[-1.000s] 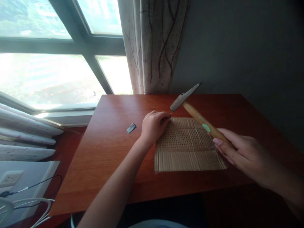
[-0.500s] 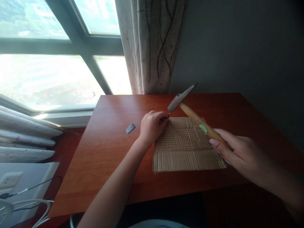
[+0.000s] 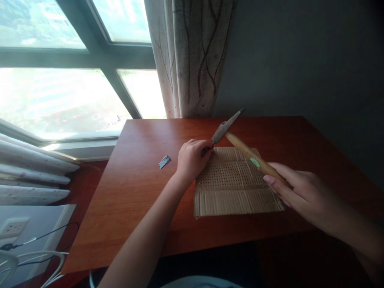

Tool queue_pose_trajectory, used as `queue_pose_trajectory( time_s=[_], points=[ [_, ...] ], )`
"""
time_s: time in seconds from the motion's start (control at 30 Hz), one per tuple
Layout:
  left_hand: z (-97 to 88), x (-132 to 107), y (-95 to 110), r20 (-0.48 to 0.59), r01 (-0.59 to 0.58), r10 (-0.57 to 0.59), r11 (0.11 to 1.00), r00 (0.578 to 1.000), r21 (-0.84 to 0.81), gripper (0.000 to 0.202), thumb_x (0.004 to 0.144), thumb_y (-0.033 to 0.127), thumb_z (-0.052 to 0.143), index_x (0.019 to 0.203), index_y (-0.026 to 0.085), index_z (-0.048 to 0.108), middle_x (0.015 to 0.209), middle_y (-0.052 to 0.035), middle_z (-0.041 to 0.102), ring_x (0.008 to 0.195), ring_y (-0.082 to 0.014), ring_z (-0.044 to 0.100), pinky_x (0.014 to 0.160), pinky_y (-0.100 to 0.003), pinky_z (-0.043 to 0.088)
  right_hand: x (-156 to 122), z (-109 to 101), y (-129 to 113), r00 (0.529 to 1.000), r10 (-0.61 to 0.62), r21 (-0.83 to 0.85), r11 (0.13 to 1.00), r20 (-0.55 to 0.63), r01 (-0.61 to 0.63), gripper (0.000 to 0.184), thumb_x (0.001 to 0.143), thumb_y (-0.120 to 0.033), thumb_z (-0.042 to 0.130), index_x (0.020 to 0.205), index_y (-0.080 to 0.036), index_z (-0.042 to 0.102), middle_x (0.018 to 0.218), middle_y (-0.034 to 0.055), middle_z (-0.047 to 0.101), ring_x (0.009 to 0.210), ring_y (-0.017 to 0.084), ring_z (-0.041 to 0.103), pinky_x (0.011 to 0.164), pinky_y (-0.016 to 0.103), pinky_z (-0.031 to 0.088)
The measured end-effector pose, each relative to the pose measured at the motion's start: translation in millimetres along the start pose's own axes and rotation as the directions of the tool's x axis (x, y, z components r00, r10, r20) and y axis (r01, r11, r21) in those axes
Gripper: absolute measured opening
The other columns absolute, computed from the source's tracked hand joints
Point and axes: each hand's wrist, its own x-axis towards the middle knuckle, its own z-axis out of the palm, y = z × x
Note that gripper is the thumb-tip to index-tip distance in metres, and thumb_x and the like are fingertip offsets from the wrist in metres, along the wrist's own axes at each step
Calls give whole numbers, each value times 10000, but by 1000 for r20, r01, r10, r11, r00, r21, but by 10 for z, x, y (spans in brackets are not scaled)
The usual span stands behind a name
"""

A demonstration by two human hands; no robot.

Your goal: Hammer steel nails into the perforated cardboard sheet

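My right hand (image 3: 295, 186) is wrapped round the wooden handle of a hammer (image 3: 247, 151), which has a green sticker on it. The hammer's grey head slants above the far left corner of a piece of cardboard (image 3: 234, 202) dotted with rows of small holes. At that corner my left hand (image 3: 193, 158) pinches a nail (image 3: 213, 145), mostly hidden by the fingers. The hammer's face is at the nail's top; whether they touch is hard to tell. Several loose nails (image 3: 165, 161) lie in a small bunch to the left of my left hand.
The cardboard lies on a reddish-brown wooden table (image 3: 126, 200), near its front edge. Behind the table hangs a patterned curtain (image 3: 195, 60), with a window on the left. White and dark cables (image 3: 42, 256) and a wall socket (image 3: 15, 228) are at the lower left.
The hammer's head has come down slightly and to the left, closer to the nail. My left hand stays in place at the cardboard's corner.
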Motion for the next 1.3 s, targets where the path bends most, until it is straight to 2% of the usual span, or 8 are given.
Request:
queue_pose_trajectory(
  time_s=[0.13, 0.23, 0.43, 0.6, 0.8, 0.93, 1.17, 1.3],
  points=[
    [-16, -3, 16, 23, -1, 1, 1000, 1000, -7, 90, 857, 181, 675, 906, 242, 719, 903, -10, 772, 834, -214, 664, 769, -361, 505, -5, -10, -8, 1000, 6, 10, 1000, 4, -6, 335, 1019, -512, 428, 898, -239, 579, 590, -23, 558, 507, 143, 527, 491, 285, 397],
    [-36, -27, 33, 24, 3, -2, 999, 1000, -39, 120, 851, 180, 674, 942, 250, 711, 946, -3, 775, 934, -238, 657, 851, -399, 510, -12, -16, -22, 1000, 11, -1, 1000, 0, -11, 341, 1018, -512, 427, 894, -235, 583, 586, -23, 557, 508, 143, 527, 497, 285, 396],
    [-57, -98, 5, 70, 80, -67, 977, 995, -199, 454, 763, 129, 735, 1190, 251, 643, 1068, -13, 767, 1101, -263, 639, 995, -468, 491, -13, -8, -43, 1000, 24, 8, 1000, 12, -25, 323, 1022, -491, 433, 940, -224, 594, 601, -23, 578, 521, 142, 545, 515, 284, 401],
    [5, -138, -84, 115, 154, -115, 894, 987, -420, 494, 774, 143, 743, 1246, 231, 624, 1119, -56, 744, 1110, -247, 666, 1013, -441, 503, -67, -39, -49, 999, 37, 15, 999, 6, -37, 335, 1025, -513, 428, 960, -229, 593, 602, -30, 562, 526, 139, 537, 529, 286, 403],
    [50, -146, -87, 120, 199, -159, 809, 980, -553, 495, 755, 121, 760, 1227, 195, 631, 1108, -68, 734, 1064, -207, 684, 1030, -403, 510, -50, 8, -52, 998, 66, 40, 997, -3, -66, 334, 1025, -514, 424, 953, -227, 578, 600, -30, 549, 526, 141, 529, 520, 288, 398],
    [48, -145, -72, 126, 220, -181, 777, 975, -590, 484, 751, 122, 766, 1213, 172, 633, 1100, -79, 733, 1072, -208, 681, 1037, -400, 506, -11, 50, -37, 996, 85, 54, 995, 17, -86, 338, 1025, -509, 424, 894, -229, 561, 605, -30, 536, 523, 135, 511, 509, 285, 391],
    [52, -153, -75, 125, 214, -174, 779, 977, -590, 483, 748, 114, 764, 1207, 187, 634, 1103, -72, 734, 1077, -213, 680, 1039, -402, 499, -45, 23, -57, 999, 2, 23, 1000, -50, -1, 305, 1026, -481, 453, 1051, -220, 610, 608, -34, 567, 527, 135, 548, 540, 283, 419],
    [48, -149, -66, 127, 222, -183, 775, 975, -592, 468, 746, 115, 764, 1191, 185, 637, 1099, -74, 736, 1071, -213, 683, 1032, -401, 503, -50, -22, -71, 999, -8, 11, 1000, -39, 9, 302, 1027, -485, 453, 1008, -224, 603, 590, -39, 557, 509, 129, 540, 526, 278, 408]
  ],
)
